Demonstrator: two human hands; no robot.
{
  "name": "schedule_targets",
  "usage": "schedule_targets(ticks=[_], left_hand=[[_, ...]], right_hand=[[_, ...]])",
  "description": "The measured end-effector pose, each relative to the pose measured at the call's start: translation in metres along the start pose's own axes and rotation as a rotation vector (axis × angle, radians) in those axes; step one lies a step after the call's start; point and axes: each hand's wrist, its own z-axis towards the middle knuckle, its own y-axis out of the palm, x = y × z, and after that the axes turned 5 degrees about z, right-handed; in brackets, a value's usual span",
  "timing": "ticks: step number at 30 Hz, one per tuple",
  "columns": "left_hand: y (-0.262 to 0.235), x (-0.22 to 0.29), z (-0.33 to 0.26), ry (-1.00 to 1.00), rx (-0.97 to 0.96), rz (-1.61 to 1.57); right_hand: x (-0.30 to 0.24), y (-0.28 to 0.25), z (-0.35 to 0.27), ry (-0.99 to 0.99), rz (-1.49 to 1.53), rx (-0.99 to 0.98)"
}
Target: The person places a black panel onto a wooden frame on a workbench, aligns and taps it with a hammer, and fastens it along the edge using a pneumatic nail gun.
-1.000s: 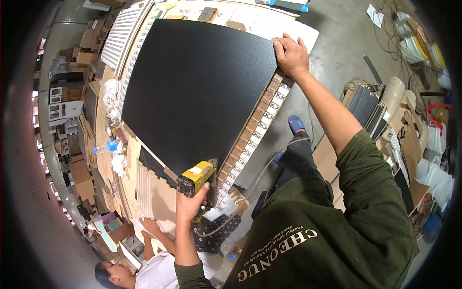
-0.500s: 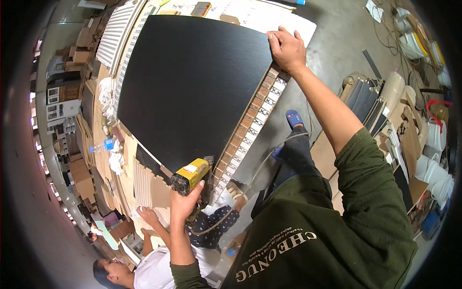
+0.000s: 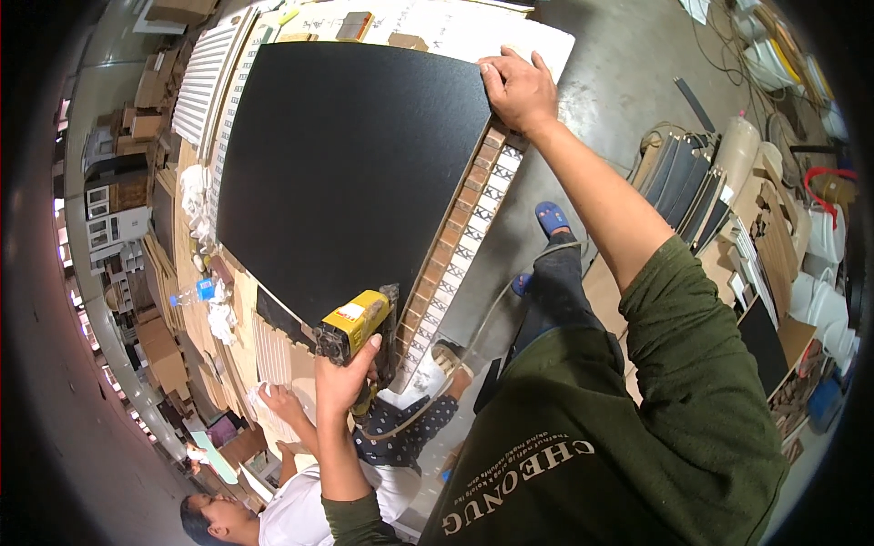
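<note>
A large black panel (image 3: 346, 164) lies flat across a work surface in front of me. At its near edge my left hand (image 3: 342, 378) is closed around the handle of a yellow and black nail gun (image 3: 355, 320), whose nose end is over the panel's near right corner. My right hand (image 3: 523, 91) grips the panel's far right corner, thumb on top and fingers bent over the edge. Beneath the panel's right side shows a strip of brown and white patterned blocks (image 3: 460, 237). The nail gun's tip and its contact with the panel are not clear.
A co-worker in a white shirt (image 3: 300, 505) sits at the lower left, a hand on white cloth. A plastic bottle (image 3: 193, 292) and crumpled white paper (image 3: 196, 200) lie left of the panel. An air hose (image 3: 414, 420) trails near my leg. Stacked boards (image 3: 678, 177) stand at right.
The view has shifted, so the panel and my right hand appear farther left. My left hand still holds the nail gun at the near corner, and my right hand keeps its grip.
</note>
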Motion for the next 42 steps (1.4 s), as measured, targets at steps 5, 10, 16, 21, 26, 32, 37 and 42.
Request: schedule_targets(ticks=[5,10,16,21,26,32,37,42], left_hand=[[0.002,0.011,0.003,0.071,0.005,0.131],[0.001,0.014,0.004,0.078,-0.007,0.138],[0.003,0.026,0.011,0.021,-0.034,0.081],[0.006,0.037,0.019,0.030,-0.047,0.142],[0.004,0.032,0.022,0.045,-0.051,0.155],[0.004,0.043,0.021,0.057,-0.064,0.232],[0.005,0.048,0.021,0.106,-0.060,0.195],[0.007,0.058,0.028,0.108,-0.061,0.172]], right_hand=[[0.001,0.001,0.000,-0.022,0.011,0.010],[-0.001,-0.001,0.000,-0.010,0.009,0.021],[-0.003,-0.001,0.000,-0.017,0.034,0.033],[-0.003,-0.001,0.000,-0.005,0.028,0.030],[-0.003,0.000,-0.001,0.006,0.032,0.026],[-0.001,-0.001,0.000,0.009,0.021,0.021],[-0.003,-0.001,-0.002,0.003,0.043,0.026],[-0.004,-0.002,0.000,0.010,0.038,0.028]])
